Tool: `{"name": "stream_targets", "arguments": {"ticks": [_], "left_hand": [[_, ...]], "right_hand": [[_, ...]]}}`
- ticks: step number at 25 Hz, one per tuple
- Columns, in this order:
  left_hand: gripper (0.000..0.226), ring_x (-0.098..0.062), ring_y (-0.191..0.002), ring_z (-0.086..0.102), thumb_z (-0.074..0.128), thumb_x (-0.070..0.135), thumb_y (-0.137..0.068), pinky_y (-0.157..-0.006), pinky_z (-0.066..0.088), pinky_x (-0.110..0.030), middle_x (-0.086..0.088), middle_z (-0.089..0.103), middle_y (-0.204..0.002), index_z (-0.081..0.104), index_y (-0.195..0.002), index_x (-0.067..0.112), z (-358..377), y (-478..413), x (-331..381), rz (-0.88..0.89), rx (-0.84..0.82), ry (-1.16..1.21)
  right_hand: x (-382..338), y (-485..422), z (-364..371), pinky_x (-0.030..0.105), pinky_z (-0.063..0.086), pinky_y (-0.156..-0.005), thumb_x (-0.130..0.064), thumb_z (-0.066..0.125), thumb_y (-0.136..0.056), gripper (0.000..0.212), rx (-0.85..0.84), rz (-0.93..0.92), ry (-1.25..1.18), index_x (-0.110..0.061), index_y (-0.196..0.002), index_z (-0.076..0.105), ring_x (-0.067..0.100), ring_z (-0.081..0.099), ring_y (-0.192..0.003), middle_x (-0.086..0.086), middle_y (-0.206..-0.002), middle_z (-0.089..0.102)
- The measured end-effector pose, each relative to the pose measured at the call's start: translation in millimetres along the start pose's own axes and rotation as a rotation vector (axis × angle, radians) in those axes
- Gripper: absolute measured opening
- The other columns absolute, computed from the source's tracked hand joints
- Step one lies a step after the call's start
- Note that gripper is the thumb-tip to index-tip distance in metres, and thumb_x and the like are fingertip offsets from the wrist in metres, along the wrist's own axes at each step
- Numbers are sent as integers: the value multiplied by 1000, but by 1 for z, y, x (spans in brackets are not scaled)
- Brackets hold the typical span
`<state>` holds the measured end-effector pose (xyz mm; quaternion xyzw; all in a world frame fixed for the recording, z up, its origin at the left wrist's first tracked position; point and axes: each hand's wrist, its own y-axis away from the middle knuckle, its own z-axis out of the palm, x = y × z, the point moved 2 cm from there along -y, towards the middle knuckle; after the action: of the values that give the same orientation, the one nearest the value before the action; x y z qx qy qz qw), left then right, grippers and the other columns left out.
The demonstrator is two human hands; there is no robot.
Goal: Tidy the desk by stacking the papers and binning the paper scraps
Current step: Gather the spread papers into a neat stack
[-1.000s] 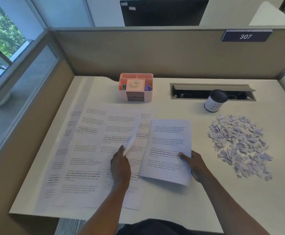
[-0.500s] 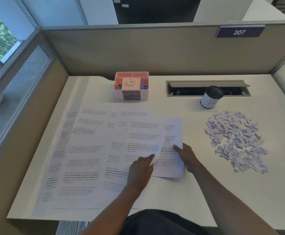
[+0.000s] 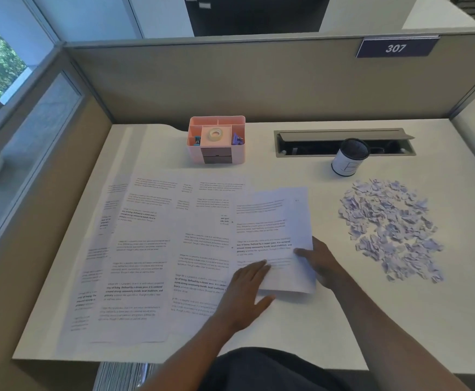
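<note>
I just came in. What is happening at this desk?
A person is tidying up. The left hand presses flat on a small stack, which the right hand pinches at its right edge. Other printed sheets lie spread to the left. The paper scraps lie in a pile on the right, not yet binned.

Your right hand point(image 3: 322, 262) shows only its thumb on the sheet point(image 3: 275, 221); its fingers are hidden past the sheet's edge. Your left hand point(image 3: 247, 289) covers the sheet's near corner. Left of that hand the papers point(image 3: 146, 249) overlap, so their number is unclear, and their print is too blurred to read. Both your forearms point(image 3: 385, 328) run off the bottom edge.
</note>
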<state>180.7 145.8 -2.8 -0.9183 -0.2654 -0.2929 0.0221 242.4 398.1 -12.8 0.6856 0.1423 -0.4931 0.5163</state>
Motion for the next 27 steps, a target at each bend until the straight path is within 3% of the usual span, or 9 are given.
{"name": "stream_targets", "arguments": {"ticks": [2,4,7,11,14,17,21,25,27], "left_hand": [[71,-3,-158,11,49,58,-105,-133,7,-31,13,17,-174,29,-166,27,-7,17,-26,-50,39,-17],[68,-11,-161,16,47,57,-105,-134,12,-40,6,21,-175,40,-161,20,-12,34,-54,-150,121,-76],[71,-23,-162,22,30,59,-106,-134,11,-48,-3,25,-174,44,-159,15,-11,48,-75,-272,119,-181],[80,-22,-164,13,8,65,-106,-132,-6,-39,-2,15,-176,30,-167,17,-6,39,-75,-295,42,-210],[88,-19,-165,-5,0,67,-96,-132,-14,-43,3,-8,-176,9,-170,21,-13,18,-69,-334,-4,-213],[95,-15,-164,-15,-10,69,-88,-131,-15,-47,2,-16,-177,-2,-170,22,-23,-6,-65,-355,-50,-243],[82,-20,-165,-11,13,64,-102,-132,-9,-52,-3,-12,-179,2,-170,19,-36,-42,-68,-361,-86,-246],[94,-23,-166,-6,35,73,-100,-132,-4,-53,-7,-5,-179,9,-170,16,-45,-68,-73,-348,-91,-247],[94,-27,-165,4,47,72,-99,-133,5,-53,-9,8,-178,20,-168,14,-46,-81,-66,-375,-24,-240]], "right_hand": [[0,3,-16,54,52,-101,-2,69,-90,49,6,-18,-109,-14,-136,59,33,68,-116,8,-131,69],[1,4,-31,51,51,-101,-1,67,-91,52,49,-45,-184,-11,-140,55,33,66,-118,9,-134,67],[3,7,-40,52,49,-103,-1,65,-92,53,108,-89,-253,-13,-142,53,34,63,-122,8,-136,66],[6,13,-39,55,44,-108,-2,64,-94,51,174,-117,-279,-16,-142,54,34,60,-125,8,-139,63],[11,17,-40,58,43,-109,-3,67,-92,53,195,-107,-301,-15,-142,54,35,60,-124,8,-138,64],[15,21,-43,59,43,-109,-4,70,-90,54,218,-98,-302,-15,-141,55,36,60,-124,7,-137,65],[18,31,-42,55,45,-107,-9,73,-86,57,226,-83,-299,-15,-140,55,35,61,-122,7,-135,66],[21,33,-44,52,48,-103,-5,67,-93,46,238,-73,-281,-17,-136,58,33,63,-119,6,-133,67],[23,34,-45,50,50,-100,-5,66,-93,44,254,-68,-291,-18,-135,58,33,65,-117,5,-131,69]]}}
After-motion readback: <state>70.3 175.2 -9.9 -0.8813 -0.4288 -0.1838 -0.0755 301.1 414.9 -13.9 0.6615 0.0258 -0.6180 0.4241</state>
